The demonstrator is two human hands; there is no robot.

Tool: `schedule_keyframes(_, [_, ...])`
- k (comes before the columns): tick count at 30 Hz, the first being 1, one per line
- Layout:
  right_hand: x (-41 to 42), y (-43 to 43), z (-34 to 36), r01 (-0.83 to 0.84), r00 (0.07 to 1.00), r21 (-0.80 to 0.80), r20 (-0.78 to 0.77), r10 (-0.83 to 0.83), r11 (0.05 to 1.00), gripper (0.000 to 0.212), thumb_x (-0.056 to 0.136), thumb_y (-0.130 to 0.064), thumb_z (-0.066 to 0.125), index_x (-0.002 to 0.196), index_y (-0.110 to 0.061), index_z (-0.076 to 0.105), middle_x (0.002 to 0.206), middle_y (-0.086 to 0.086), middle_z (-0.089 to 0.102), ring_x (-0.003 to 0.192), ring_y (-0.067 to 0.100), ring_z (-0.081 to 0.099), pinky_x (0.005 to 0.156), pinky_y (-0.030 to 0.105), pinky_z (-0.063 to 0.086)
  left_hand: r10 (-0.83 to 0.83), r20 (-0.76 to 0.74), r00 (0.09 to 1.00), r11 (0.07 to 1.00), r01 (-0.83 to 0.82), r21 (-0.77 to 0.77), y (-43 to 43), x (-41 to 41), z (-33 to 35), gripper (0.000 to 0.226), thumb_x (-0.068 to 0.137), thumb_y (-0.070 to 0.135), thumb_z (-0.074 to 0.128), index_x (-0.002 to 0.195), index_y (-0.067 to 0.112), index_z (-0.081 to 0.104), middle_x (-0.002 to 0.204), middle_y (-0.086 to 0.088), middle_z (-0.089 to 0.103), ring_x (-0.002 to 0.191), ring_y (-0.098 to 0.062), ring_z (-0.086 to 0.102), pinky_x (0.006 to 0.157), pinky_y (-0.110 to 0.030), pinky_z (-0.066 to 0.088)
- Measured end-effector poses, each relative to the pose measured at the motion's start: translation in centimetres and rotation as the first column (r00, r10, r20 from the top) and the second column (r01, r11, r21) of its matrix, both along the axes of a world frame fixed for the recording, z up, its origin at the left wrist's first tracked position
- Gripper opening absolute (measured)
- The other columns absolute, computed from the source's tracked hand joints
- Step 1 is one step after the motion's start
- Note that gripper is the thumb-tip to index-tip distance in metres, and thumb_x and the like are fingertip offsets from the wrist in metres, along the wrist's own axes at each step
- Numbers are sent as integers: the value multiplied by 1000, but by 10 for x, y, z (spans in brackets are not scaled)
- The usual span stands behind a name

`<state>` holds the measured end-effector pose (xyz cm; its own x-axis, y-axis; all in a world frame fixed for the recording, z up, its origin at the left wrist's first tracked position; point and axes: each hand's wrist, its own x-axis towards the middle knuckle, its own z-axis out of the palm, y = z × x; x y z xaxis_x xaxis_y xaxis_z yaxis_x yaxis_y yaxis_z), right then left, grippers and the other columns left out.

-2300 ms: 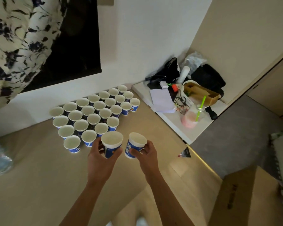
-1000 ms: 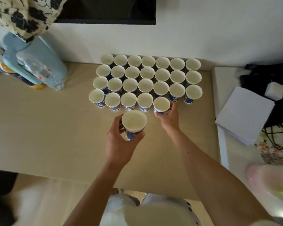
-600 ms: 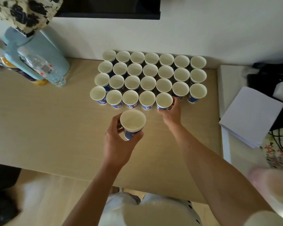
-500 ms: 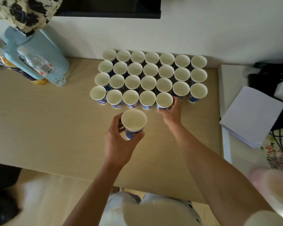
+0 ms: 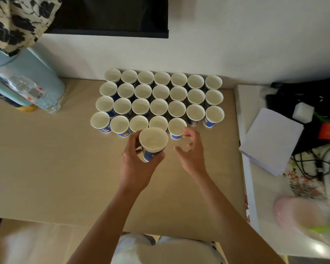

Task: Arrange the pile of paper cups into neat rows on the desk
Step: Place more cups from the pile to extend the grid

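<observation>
One placed cup [image 5: 176,126] released, right hand [image 5: 191,151] wide, left hand [image 5: 135,164] holding raised cup [image 5: 153,141]

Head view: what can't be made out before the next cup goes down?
All head view.
- Held cup: left hand covers its base, so single cup or stack is unclear.
- Front-row cup behind it: near side hidden by the held cup.
- Cup lettering: too small to read.
- Pink object, lower right: blurred.

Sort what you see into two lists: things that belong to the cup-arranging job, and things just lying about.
Job: held cup, left hand, right hand, cup rows, desk.
Lying about: bottle, paper stack, white box.
</observation>
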<state>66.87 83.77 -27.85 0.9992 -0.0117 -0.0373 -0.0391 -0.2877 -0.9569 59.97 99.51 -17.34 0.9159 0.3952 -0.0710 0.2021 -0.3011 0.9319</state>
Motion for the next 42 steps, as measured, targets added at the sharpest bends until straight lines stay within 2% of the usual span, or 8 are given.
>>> schedule_keyframes(5, [-1, -10, 57, -380, 923, 75, -31, 383, 922, 70, 71, -4, 82, 132, -23, 54, 125, -13, 64, 121, 12, 58, 98, 35, 45, -12, 8, 1000, 1000, 12, -3, -5, 13, 3, 67, 63, 28, 86, 122, 23, 55, 111, 20, 66, 105, -6, 63, 87, -34, 56])
schedule_keyframes(8, [-1, -11, 72, -438, 897, 71, -33, 440, 896, 73, 70, -10, 88, 134, -23, 54, 123, -15, 65, 118, 8, 59, 98, 31, 44, -41, 1, 999, 999, 41, -11, -10, 19, 2, 69, 64, 22, 90, 124, 23, 55, 113, 18, 66, 107, -6, 63, 87, -36, 58])
schedule_keyframes(15, [3, -14, 77, -376, 926, 67, -11, 377, 924, 74, 70, -12, 89, 133, -21, 53, 122, -14, 66, 113, 10, 61, 92, 26, 44, -94, 13, 995, 995, 94, -18, -17, 26, 1, 66, 69, 11, 91, 123, 24, 56, 114, 19, 65, 107, -5, 64, 84, -26, 58])
schedule_keyframes(21, [6, -17, 69, -323, 945, 103, -14, 326, 941, 72, 72, -12, 88, 134, -22, 53, 123, -11, 67, 112, 17, 63, 89, 35, 48, -172, 1, 985, 985, 172, -10, -17, 28, 4, 72, 70, 23, 90, 129, 32, 51, 118, 24, 63, 112, 0, 62, 87, -23, 55])
schedule_keyframes(25, [8, -31, 52, -138, 989, 175, -37, 146, 975, 61, 71, -12, 87, 123, -23, 58, 116, -6, 70, 106, 20, 65, 87, 39, 48, -143, -46, 989, 989, 141, -35, -12, 27, 0, 78, 64, 43, 83, 132, 38, 46, 125, 21, 60, 113, 1, 61, 92, -25, 53])
schedule_keyframes(33, [11, -56, -4, 215, 968, 154, -167, -189, 964, 59, 69, -11, 86, 120, -20, 56, 119, 0, 66, 107, 19, 67, 89, 42, 59, -94, -115, 989, 994, 87, -60, -7, 22, -12, 65, 78, 25, 87, 133, 27, 53, 123, 17, 64, 113, -3, 61, 95, -34, 54])
schedule_keyframes(37, [20, -56, -28, 251, 953, 65, -188, -236, 966, 61, 71, -9, 87, 121, -21, 54, 116, -5, 64, 101, 8, 66, 87, 44, 60, -80, -129, 988, 996, 73, -59, -5, 21, -13, 65, 74, 38, 83, 131, 23, 55, 124, 16, 65, 113, -2, 62, 93, -31, 54])
schedule_keyframes(42, [33, -52, -44, 247, 954, -3, -172, -244, 969, 64, 72, -1, 85, 125, -12, 51, 111, -16, 62, 91, -7, 65, 88, 36, 59, -67, -140, 988, 997, 59, -59, 0, 19, -15, 60, 74, 35, 83, 127, 24, 57, 122, 15, 66, 112, -2, 62, 92, -31, 53])
